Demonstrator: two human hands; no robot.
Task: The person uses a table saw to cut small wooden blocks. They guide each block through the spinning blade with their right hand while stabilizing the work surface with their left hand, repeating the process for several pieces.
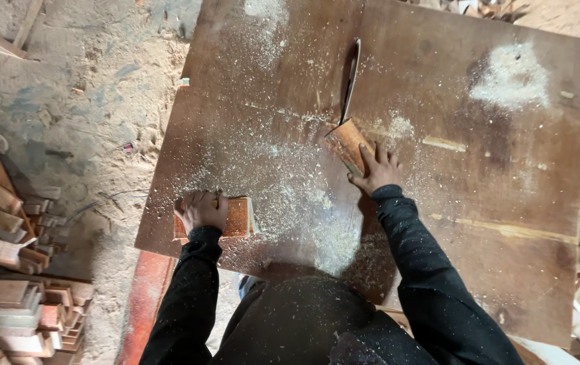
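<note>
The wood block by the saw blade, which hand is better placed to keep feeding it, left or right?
Right, most likely. The right hand already rests on the wood block, just short of the saw blade in the table slot. The left hand is away at the near edge, holding a stack of blocks.

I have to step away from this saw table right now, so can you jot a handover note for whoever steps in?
Right hand: flat on a small wood block, pressing it against the saw blade standing in the table slot.
Left hand: gripping a second, reddish block near the table's front left edge.
Done: sawdust across the top and cut pieces stacked on the floor at left suggest earlier cuts.
Left: the block at the blade looks uncut; the left-hand block waits. Whether the blade spins cannot be told, so keep fingers clear.
</note>
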